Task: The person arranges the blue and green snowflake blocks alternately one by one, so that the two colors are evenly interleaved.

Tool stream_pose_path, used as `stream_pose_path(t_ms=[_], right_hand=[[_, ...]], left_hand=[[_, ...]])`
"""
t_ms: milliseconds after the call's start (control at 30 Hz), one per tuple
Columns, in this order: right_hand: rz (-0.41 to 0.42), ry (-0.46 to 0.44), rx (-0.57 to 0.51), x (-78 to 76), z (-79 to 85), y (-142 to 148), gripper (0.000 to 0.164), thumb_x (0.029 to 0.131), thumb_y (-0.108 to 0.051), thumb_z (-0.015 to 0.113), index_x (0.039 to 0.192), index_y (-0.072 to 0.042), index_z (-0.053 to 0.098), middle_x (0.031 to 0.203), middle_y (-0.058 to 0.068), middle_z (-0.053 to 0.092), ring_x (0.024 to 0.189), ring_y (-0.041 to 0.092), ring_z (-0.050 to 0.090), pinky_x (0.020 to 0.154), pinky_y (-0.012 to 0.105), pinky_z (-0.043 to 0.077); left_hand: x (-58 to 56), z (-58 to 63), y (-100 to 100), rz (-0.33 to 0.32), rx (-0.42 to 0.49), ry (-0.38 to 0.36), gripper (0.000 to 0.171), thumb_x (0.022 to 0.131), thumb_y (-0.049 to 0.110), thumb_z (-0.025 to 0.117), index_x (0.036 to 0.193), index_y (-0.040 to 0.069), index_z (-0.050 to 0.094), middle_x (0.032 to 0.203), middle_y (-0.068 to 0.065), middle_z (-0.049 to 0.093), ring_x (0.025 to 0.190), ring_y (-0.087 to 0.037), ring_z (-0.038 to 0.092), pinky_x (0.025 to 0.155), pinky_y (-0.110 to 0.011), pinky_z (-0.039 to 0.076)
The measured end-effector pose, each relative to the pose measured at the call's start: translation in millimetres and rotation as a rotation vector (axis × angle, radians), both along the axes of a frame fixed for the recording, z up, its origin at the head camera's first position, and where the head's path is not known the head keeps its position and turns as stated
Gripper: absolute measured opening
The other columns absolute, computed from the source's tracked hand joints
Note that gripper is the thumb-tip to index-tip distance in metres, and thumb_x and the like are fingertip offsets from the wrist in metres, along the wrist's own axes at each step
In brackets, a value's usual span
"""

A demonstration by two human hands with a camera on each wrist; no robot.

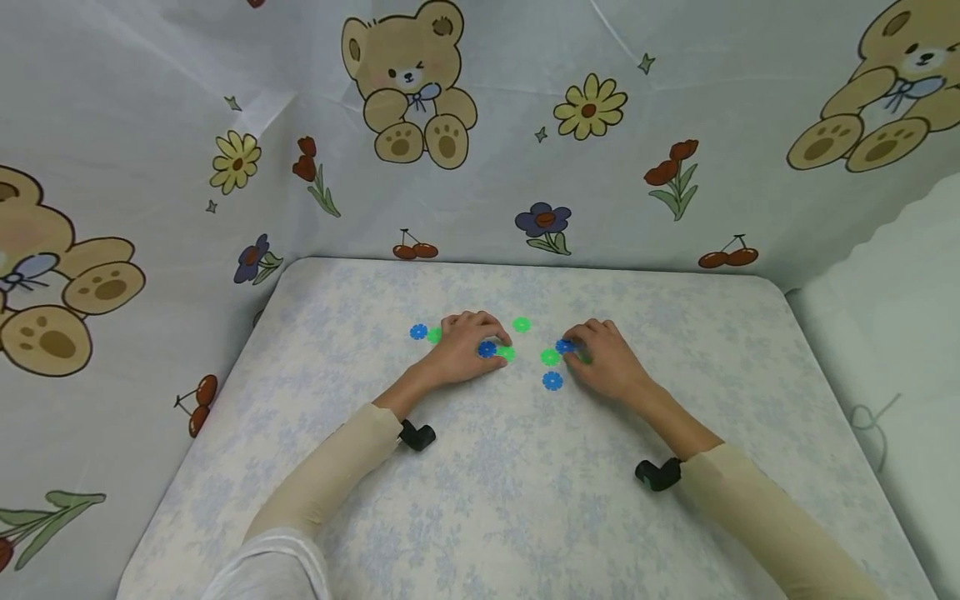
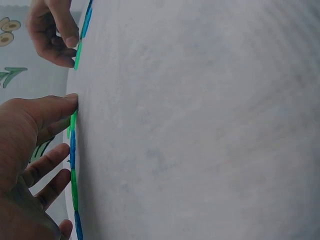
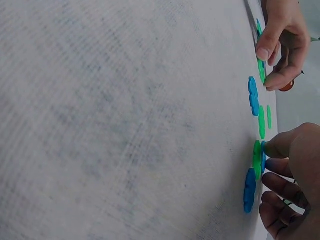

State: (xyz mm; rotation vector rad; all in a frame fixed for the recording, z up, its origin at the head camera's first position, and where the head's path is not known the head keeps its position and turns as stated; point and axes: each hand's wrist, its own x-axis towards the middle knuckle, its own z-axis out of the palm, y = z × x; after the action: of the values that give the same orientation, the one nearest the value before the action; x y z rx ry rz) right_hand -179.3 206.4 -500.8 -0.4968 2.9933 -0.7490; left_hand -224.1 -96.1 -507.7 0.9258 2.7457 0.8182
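**Left hand [image 1: 467,348] on green, right hand [image 1: 606,360] on blue**

Hanging at twelve o'clock is a pale cloth [image 1: 495,183] printed with bears, flowers and cherries. Before it spreads my bench [image 1: 510,508], faintly mottled blue. Beige sleeves [image 1: 330,471] cover my forearms, with a small black fitting [image 1: 417,436] beside each cuff.

My left fingers pinch a green disc [image 1: 506,354]; a blue disc [image 1: 487,349] sits just beside it at nine o'clock. My right fingers pinch a second blue disc [image 1: 564,346]. From that one, another green disc [image 1: 551,357] lies at eight o'clock and a third blue disc [image 1: 552,381] at seven. A loose green disc [image 1: 521,325] lies at one o'clock from my pinched green.
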Motion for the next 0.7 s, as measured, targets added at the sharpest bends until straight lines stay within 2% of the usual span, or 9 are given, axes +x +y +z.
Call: stream_pose_path(t_ms=[200, 367, 500, 700], right_hand=[[-0.026, 0.003, -0.028, -2.7, -2.7, -0.5, 0.028, 0.103, -0.020, 0.072, 0.126, -0.004, 0.071, 0.122, 0.016, 0.069, 0.111, 0.035, 0.057, 0.099, 0.053, 0.049], [-0.023, 0.020, -0.053, -0.7, -4.7, -1.8, 0.035, 0.103, -0.022, 0.071, 0.133, -0.005, 0.068, 0.124, 0.017, 0.068, 0.112, 0.035, 0.055, 0.098, 0.054, 0.048], [0.014, 0.045, -0.059, 9.0, -5.7, -3.4, 0.036, 0.102, -0.025, 0.072, 0.133, -0.007, 0.068, 0.129, 0.014, 0.068, 0.118, 0.034, 0.053, 0.103, 0.055, 0.047], [0.111, 0.072, -0.087, 28.9, -3.7, -5.1, 0.024, 0.097, -0.028, 0.079, 0.115, -0.013, 0.075, 0.118, 0.007, 0.071, 0.114, 0.030, 0.052, 0.105, 0.055, 0.043]], left_hand=[[-0.6, 0.2, 1.1, 0.010, 0.003, -0.010, 0.024, 0.100, 0.038, 0.079, 0.122, 0.030, 0.075, 0.145, 0.000, 0.060, 0.140, -0.030, 0.048, 0.122, -0.067, 0.020], [-1.6, 1.7, 1.6, 0.013, 0.003, -0.032, 0.025, 0.099, 0.038, 0.080, 0.122, 0.030, 0.075, 0.145, 0.000, 0.059, 0.141, -0.031, 0.047, 0.121, -0.066, 0.020], [-2.2, 1.7, 1.3, 0.014, -0.001, -0.038, 0.024, 0.099, 0.038, 0.080, 0.122, 0.031, 0.075, 0.145, 0.001, 0.059, 0.142, -0.031, 0.046, 0.121, -0.066, 0.020], [-3.0, -1.0, 0.2, 0.014, -0.001, -0.025, 0.024, 0.099, 0.040, 0.080, 0.121, 0.031, 0.075, 0.144, 0.001, 0.059, 0.142, -0.031, 0.046, 0.122, -0.067, 0.021]])
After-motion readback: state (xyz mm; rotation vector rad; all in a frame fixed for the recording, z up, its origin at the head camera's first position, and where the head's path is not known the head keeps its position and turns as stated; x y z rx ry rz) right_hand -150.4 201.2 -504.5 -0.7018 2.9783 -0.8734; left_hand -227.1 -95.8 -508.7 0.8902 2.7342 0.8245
